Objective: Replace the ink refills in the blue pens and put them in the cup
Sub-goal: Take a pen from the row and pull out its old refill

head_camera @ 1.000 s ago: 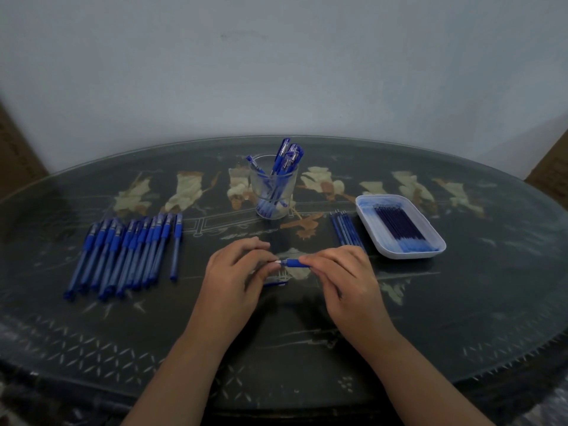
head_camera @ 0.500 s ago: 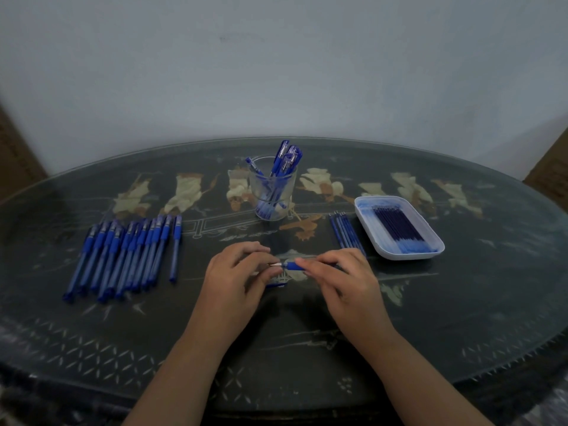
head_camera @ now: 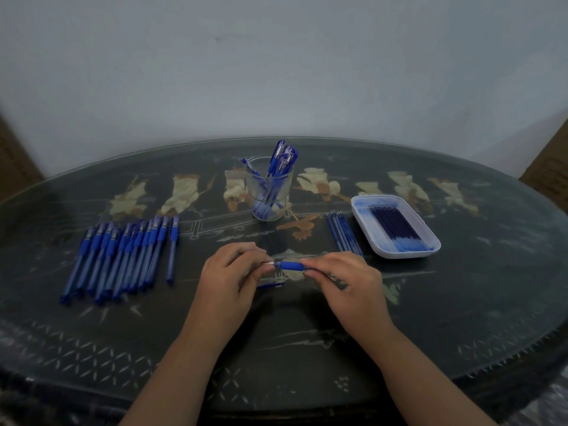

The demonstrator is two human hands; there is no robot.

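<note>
A blue pen (head_camera: 289,265) lies level between my two hands above the middle of the table. My right hand (head_camera: 341,281) grips its barrel, which is mostly hidden in the fingers. My left hand (head_camera: 230,272) pinches the pen's pale tip end. A small blue pen part (head_camera: 272,285) lies on the table just under my left hand. A clear cup (head_camera: 270,192) with several blue pens stands behind. A row of several blue pens (head_camera: 123,256) lies at the left. A white tray (head_camera: 430,250) at the right holds several refills (head_camera: 396,226).
Several loose refills (head_camera: 344,233) lie between the cup and the tray. The dark oval table (head_camera: 307,327) has a glass top with painted figures. A pale wall stands close behind it, and brown furniture shows at both sides.
More of the pen's blue grip now shows between my hands, which have drawn slightly apart. Everything on the table has stayed in place.
</note>
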